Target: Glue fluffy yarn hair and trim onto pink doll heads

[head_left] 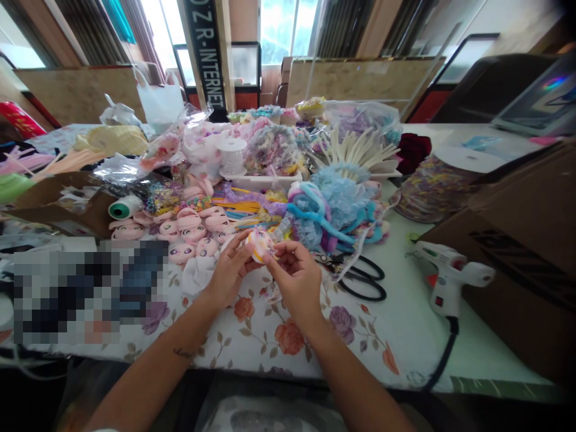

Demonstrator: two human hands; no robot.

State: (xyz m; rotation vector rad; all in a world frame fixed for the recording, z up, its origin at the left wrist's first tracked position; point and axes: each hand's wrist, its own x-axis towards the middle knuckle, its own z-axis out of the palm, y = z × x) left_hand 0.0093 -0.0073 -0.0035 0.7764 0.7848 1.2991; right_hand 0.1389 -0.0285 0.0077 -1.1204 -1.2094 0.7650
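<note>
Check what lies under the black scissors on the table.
The black scissors rest on the floral tablecloth, right of the right hand. A pale strip crosses their blades, whose tips are hidden under the blue lace pile.

One sign reads clearly: a dark vertical banner point(207, 57) rising past the table's far edge, white capitals running down it, "R-INTERNET", with what looks like "0 Z" above. The banner's top is cut off. Nothing else on the table carries lettering sharp enough to read.
</note>
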